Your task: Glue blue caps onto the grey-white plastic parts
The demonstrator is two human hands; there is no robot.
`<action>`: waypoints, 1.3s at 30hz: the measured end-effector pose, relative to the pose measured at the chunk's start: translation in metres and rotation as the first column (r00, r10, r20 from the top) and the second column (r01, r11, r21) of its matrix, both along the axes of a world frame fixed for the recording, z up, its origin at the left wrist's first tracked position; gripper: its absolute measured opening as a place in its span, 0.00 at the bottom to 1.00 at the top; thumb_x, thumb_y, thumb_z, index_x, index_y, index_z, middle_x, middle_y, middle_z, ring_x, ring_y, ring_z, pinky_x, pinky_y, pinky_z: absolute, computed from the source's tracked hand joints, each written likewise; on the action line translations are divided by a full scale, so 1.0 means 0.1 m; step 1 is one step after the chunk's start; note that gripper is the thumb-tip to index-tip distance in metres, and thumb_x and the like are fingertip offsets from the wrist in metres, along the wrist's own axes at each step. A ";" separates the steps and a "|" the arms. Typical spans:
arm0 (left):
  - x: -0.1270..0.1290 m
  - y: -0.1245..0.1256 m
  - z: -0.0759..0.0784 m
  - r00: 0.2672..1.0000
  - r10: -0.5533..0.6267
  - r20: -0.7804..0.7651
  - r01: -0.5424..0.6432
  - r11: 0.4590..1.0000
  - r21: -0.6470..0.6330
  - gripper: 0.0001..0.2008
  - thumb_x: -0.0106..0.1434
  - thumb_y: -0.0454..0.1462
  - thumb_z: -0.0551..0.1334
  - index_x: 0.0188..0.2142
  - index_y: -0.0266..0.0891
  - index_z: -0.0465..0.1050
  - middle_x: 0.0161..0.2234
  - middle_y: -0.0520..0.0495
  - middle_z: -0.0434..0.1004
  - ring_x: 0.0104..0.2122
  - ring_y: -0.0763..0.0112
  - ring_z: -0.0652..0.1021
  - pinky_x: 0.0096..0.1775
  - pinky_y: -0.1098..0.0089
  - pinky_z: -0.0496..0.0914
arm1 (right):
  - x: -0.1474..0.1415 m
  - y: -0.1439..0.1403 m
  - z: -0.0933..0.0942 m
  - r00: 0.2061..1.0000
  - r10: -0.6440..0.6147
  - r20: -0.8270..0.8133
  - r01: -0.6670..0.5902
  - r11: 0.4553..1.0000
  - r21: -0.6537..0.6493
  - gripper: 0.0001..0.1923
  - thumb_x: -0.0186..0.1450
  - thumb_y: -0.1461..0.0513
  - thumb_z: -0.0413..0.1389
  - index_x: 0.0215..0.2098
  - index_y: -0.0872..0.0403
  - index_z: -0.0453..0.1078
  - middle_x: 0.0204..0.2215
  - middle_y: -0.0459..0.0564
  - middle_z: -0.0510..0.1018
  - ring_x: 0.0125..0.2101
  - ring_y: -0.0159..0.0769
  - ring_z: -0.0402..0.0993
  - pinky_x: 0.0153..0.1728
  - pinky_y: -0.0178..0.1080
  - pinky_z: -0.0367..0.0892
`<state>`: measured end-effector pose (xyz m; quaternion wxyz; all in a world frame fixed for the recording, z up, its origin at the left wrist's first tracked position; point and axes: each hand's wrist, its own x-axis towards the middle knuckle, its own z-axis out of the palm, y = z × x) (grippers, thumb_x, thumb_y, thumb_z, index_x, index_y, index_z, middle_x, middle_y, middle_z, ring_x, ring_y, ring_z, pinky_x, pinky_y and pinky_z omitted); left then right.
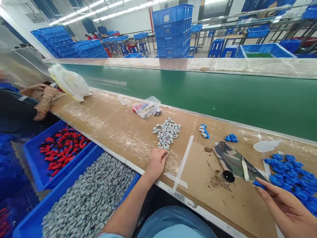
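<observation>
My left hand (156,163) rests on the cardboard-covered bench at the near edge of a pile of small grey-white parts (168,132). Its fingers are pinched together around a grey part, mostly hidden by the fingertips. At the right, my right hand (284,205) pinches a small blue part (259,184) between thumb and fingers. Beside it lies a heap of similar blue parts (284,167). A camouflage cloth (229,158) with a white-handled tool (245,169) on it lies between the hands, near a small jar of dark content (228,177).
Short rows of joined blue and white pieces (204,131) and a blue cluster (231,138) lie farther back. A clear box (147,107) holds sticks. Blue bins of grey parts (89,195) and red parts (63,148) flank the bench. A co-worker's arms (44,102) show beyond a fan (70,82).
</observation>
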<state>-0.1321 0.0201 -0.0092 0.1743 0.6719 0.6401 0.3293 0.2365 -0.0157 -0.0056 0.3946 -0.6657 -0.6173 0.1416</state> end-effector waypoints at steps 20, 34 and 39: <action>1.13 -0.19 0.01 0.728 -0.165 0.666 0.390 0.898 -0.204 0.07 0.56 0.33 0.62 0.35 0.38 0.76 0.33 0.45 0.78 0.34 0.67 0.76 0.40 0.68 0.71 | -0.43 0.16 0.36 0.919 0.322 0.226 -0.336 0.942 0.025 0.10 0.63 0.58 0.53 0.38 0.49 0.76 0.32 0.50 0.80 0.34 0.40 0.75 0.36 0.42 0.71; 1.38 -0.22 0.02 0.567 -0.167 0.806 0.472 0.869 -0.152 0.10 0.57 0.34 0.62 0.40 0.37 0.72 0.36 0.44 0.78 0.38 0.67 0.77 0.43 0.68 0.72 | -0.49 0.08 0.39 0.862 0.052 -0.505 -0.231 0.926 -0.299 0.19 0.53 0.48 0.62 0.35 0.52 0.78 0.31 0.53 0.82 0.32 0.41 0.78 0.34 0.40 0.74; 1.41 -0.25 0.01 0.503 -0.165 0.848 0.513 0.847 -0.140 0.14 0.57 0.35 0.62 0.43 0.37 0.70 0.37 0.43 0.77 0.39 0.67 0.77 0.44 0.66 0.71 | -0.60 -0.05 0.36 0.924 0.165 -0.346 -0.251 0.942 -0.221 0.15 0.56 0.52 0.60 0.38 0.52 0.77 0.33 0.52 0.81 0.30 0.38 0.77 0.32 0.40 0.74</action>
